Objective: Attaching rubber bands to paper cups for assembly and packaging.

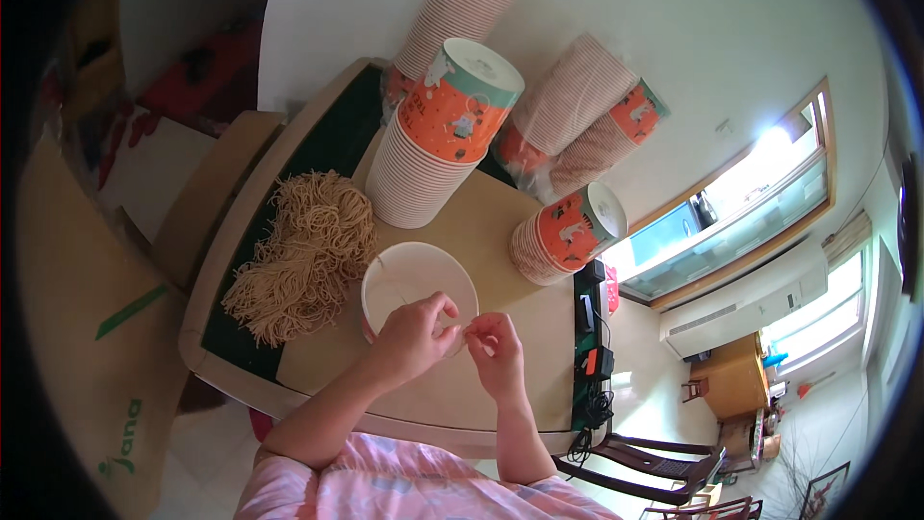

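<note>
A white-lined paper tub [420, 252] stands upright on the table in front of me, with a thin strand just visible inside it. Over its near right rim, my left hand [416, 335] is bent with curled fingers; what they hold, if anything, is hidden. Close beside it, my right hand [497, 351] pinches what looks like a thin strand of tan string between thumb and fingertips. The fingertips of both hands almost meet outside the tub's rim. Left of the tub lies a large tangled bundle of tan string [306, 255].
Behind the tub rises a tall stack of orange-printed paper tubs [438, 140]. A shorter stack [563, 236] stands to the right, and plastic-wrapped stacks [568, 96] lean by the wall. Black adapters and cables [599, 366] line the table's right edge. Cardboard [87, 347] is at left, a chair [654, 467] at right.
</note>
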`<state>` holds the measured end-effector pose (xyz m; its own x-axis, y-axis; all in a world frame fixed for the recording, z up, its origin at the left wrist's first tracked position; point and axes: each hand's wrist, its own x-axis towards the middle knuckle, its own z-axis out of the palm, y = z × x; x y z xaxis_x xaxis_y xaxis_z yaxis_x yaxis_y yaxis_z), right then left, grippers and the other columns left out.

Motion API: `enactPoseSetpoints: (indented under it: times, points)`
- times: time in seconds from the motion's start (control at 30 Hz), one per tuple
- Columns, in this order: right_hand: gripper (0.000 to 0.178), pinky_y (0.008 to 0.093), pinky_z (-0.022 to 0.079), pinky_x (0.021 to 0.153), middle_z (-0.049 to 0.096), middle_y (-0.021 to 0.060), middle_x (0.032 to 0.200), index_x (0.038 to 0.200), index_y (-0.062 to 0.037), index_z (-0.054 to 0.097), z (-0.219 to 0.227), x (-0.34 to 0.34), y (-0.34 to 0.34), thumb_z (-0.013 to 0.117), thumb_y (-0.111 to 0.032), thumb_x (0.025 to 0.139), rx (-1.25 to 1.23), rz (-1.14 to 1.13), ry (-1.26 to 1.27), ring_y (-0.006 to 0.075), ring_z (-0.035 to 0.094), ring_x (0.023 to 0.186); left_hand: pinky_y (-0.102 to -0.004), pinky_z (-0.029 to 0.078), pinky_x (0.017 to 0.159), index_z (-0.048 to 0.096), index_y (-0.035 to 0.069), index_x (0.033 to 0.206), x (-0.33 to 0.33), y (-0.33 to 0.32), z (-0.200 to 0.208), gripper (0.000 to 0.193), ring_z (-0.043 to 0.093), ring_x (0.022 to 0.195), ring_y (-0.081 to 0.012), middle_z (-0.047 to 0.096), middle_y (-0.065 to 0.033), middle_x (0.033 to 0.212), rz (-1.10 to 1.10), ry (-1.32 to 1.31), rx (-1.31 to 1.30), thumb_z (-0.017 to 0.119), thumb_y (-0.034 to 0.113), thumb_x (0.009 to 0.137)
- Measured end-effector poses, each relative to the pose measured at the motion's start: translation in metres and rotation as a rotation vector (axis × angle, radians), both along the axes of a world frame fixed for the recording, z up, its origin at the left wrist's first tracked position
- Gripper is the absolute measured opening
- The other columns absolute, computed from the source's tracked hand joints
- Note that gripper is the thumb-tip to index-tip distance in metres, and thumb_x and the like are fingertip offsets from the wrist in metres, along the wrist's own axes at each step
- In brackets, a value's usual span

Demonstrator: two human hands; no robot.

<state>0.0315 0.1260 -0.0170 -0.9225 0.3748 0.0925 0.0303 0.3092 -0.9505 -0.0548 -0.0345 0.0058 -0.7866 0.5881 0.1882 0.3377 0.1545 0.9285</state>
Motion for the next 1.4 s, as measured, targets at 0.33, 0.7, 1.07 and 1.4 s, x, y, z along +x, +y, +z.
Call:
enactPoseSetpoints:
  times: [0.33, 0.7, 1.07, 1.4]
  points:
    - [0.012, 0.0254, 0.048, 0.072, 0.062, 0.0043, 0.084, 0.097, -0.0023, 0.054, 0.000, 0.003, 0.006, 0.060, 0.003, 0.088, 0.219, -0.007, 0.084, 0.0120, 0.058, 0.076, -0.0420, 0.036, 0.096, 0.062, 0.009, 0.106, 0.001, 0.009, -0.015, 0.035, 0.046, 0.121, -0.0231, 0.056, -0.0069, 0.119, 0.060, 0.512, -0.137, 0.073, 0.014, 0.073]
    - [0.020, 0.0237, 0.047, 0.080, 0.058, 0.0040, 0.095, 0.104, -0.0031, 0.048, -0.015, 0.009, 0.013, 0.055, 0.009, 0.089, -0.006, 0.052, 0.099, 0.0112, 0.057, 0.089, -0.0377, 0.051, 0.063, 0.058, 0.004, 0.106, 0.016, 0.028, -0.021, 0.024, 0.065, 0.071, -0.0291, 0.065, -0.0138, 0.080, -0.025, 0.031, 0.052, 0.062, 0.003, 0.083]
    - [0.018, 0.0253, 0.047, 0.083, 0.059, 0.0067, 0.097, 0.102, -0.0024, 0.048, -0.017, 0.009, 0.005, 0.056, 0.008, 0.089, -0.116, -0.008, 0.236, 0.0128, 0.058, 0.092, -0.0350, 0.051, 0.066, 0.065, 0.003, 0.090, 0.013, 0.026, -0.023, 0.013, 0.064, 0.070, -0.0236, 0.063, -0.0117, 0.078, -0.017, 0.035, 0.010, 0.070, 0.009, 0.079]
    - [0.018, 0.0261, 0.047, 0.084, 0.059, 0.0077, 0.101, 0.106, 0.0007, 0.051, -0.017, 0.009, -0.001, 0.057, 0.006, 0.090, -0.071, -0.052, 0.344, 0.0131, 0.057, 0.091, -0.0353, 0.051, 0.065, 0.066, 0.000, 0.087, 0.014, 0.030, -0.030, 0.014, 0.066, 0.070, -0.0255, 0.065, -0.0132, 0.080, -0.003, -0.004, 0.049, 0.071, 0.010, 0.079]
